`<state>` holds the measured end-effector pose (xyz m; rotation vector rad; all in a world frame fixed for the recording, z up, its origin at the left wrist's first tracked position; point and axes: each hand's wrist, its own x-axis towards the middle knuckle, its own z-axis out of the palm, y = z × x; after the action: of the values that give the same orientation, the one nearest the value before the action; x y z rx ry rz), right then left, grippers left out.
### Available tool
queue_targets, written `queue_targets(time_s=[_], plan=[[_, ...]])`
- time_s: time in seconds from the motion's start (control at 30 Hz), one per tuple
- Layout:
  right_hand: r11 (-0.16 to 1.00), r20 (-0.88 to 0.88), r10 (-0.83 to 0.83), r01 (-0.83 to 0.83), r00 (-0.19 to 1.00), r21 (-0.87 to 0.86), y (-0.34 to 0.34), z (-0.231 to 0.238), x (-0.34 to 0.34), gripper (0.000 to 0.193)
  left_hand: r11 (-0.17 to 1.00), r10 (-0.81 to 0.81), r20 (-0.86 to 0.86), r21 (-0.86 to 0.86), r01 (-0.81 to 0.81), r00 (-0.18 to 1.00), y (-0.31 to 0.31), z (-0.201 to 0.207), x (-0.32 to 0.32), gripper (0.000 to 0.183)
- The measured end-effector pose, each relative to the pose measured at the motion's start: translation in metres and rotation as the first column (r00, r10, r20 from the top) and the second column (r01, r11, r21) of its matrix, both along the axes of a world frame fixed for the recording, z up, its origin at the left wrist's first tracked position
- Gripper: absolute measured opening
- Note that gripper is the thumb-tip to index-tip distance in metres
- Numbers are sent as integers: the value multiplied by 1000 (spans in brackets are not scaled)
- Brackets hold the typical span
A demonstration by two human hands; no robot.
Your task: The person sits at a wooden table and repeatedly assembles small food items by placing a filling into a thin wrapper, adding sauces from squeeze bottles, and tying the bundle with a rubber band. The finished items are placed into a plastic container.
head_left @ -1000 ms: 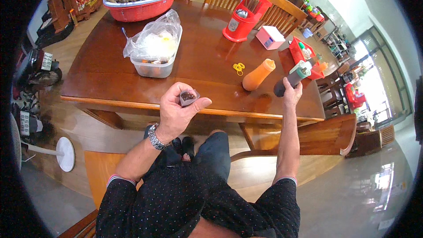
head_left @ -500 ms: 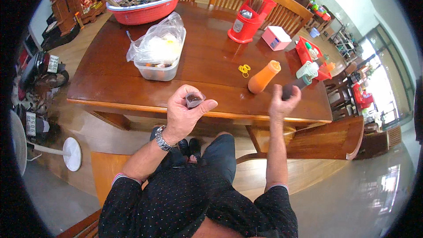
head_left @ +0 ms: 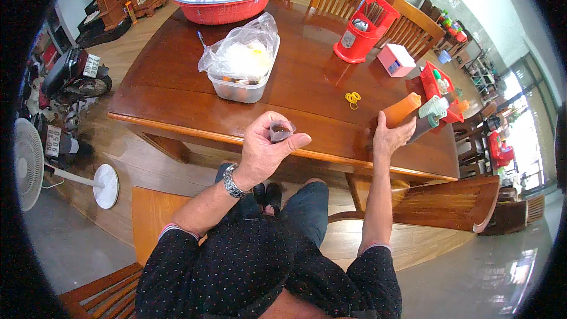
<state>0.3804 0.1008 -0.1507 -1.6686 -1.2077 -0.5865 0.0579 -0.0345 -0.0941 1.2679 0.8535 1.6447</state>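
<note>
My left hand [head_left: 269, 150] is closed around a small clear plastic bag [head_left: 282, 125] with dark liquid in it, its mouth facing up, in front of the table edge. The fingers of my right hand [head_left: 391, 137] wrap round the lower part of an orange squeeze bottle [head_left: 403, 110], the thumb on its left side. Just to the right of that hand lies a dark squeeze bottle [head_left: 423, 129] with a green top, partly hidden by the fingers. Several yellow rubber bands [head_left: 352, 99] rest on the table to the left of the orange bottle.
On the wooden table [head_left: 171, 77] stand a plastic tub [head_left: 242, 91] with a clear bag over it, a red basket [head_left: 227, 10] of chopsticks, a red utensil holder [head_left: 360, 38], a pink box [head_left: 396, 60] and a red tray [head_left: 434, 81]. A wooden chair [head_left: 443, 204] is at the right.
My right hand has closed on the orange squeeze bottle, which has shifted right toward the dark one. My left hand keeps the small bag. The whole view has shifted slightly.
</note>
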Motion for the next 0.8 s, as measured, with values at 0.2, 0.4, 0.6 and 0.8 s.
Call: queue_targets(time_s=[0.2, 0.4, 0.6, 0.8], plan=[[474, -330, 804, -868, 494, -145, -104, 89, -69, 32, 999, -53, -62, 0, 53, 997, 2, 0, 13, 28], [100, -282, 936, -926, 212, -365, -126, 160, -122, 44, 983, -181, -28, -38, 180, 983, -6, 0, 14, 28], [78, -218, 956, -888, 195, -453, -123, 165, -138, 22, 976, -204, 15, -75, 204, 979, -11, -4, 9, 30], [160, -231, 943, -934, 240, -319, -118, 172, -141, 8, 982, -142, 19, 131, 138, 990, -6, 12, 13, 54]])
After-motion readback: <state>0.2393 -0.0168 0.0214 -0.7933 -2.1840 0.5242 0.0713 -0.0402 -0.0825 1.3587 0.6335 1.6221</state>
